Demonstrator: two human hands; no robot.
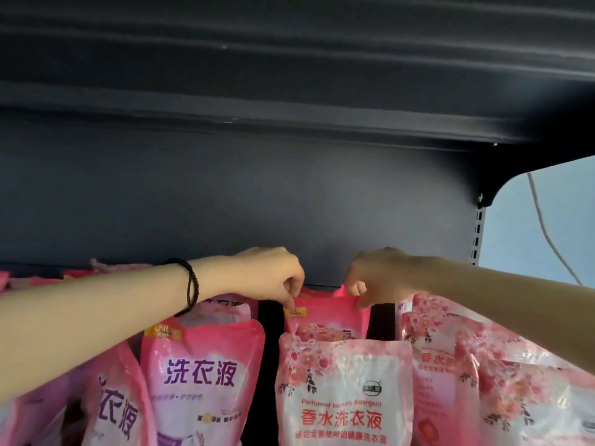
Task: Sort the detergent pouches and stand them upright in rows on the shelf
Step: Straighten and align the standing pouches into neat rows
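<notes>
Pinks against a dark grey shelf back [225,194].
The centre-left pouch [203,375] is bright pink with purple characters; the floral pouch [344,397] is pale pink, blossom-printed, red-lettered; the rear pouch [325,313] is pink with a yellow tag; the wristband [191,286] is black.

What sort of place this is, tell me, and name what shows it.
Probably a shop aisle or stockroom. Dark metal shelving with a slotted upright, many pink detergent pouches standing in rows, and the left hand and right hand pinching a back pouch by its top edge.
</notes>
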